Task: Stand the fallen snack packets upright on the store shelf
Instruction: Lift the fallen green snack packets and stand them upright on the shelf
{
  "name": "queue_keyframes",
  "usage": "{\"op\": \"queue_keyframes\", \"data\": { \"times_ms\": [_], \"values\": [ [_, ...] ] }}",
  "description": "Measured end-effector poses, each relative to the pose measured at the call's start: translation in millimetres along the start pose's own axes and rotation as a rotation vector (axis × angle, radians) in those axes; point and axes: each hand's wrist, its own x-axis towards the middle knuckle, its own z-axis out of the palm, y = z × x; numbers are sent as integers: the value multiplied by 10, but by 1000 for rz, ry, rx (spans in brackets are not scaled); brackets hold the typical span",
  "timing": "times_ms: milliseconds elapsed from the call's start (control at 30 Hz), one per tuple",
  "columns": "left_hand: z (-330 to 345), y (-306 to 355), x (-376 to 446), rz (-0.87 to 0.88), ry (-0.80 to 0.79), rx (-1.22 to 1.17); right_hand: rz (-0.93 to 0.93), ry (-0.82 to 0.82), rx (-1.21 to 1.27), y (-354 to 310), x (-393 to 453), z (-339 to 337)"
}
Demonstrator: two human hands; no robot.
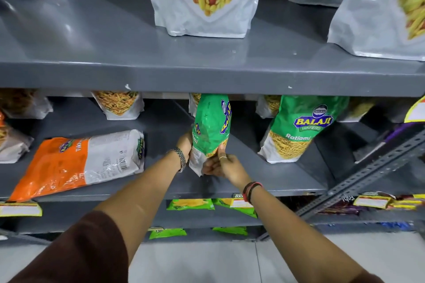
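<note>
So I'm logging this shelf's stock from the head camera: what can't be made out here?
- Green packet in both hands: top hidden behind the upper shelf edge; turned sideways, so its name is only partly readable.
- Left hand: fingers hidden behind the packet.
- Orange packet lying flat: barcode print too small to read.
- White pouches above: tops cut off by the frame edge.
- Price tags: blurred.

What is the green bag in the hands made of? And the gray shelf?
The green packet looks like thin, glossy plastic film: it crinkles and shines. The shelf looks like gray-painted metal: smooth, reflective, with small white chips on its front edge. Neither is certain from sight alone.
</note>
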Motion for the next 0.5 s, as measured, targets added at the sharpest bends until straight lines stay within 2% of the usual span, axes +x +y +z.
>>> {"op": "queue_keyframes", "data": {
  "times_ms": [67, 133, 233, 333, 433, 500],
  "values": [
    [-73, -67, 38, 23, 68, 90, -9, 19, -173, -38, -32, -130],
    [-204, -191, 18, 46, 126, 180, -25, 113, -273, -84, -35, -317],
    [-429, -433, -32, 35, 164, 177, -46, 271, -213, -218, 57, -508],
    [-482, -557, -251, -11, 153, 163, -41, 275, -90, -463, 177, -521],
    [-330, -540, -518, -80, -45, 190, 6, 188, -49, -695, 260, -409],
    [-231, -542, -595, -27, -148, 246, 42, 137, -16, -732, 299, -310]
  ]
}}
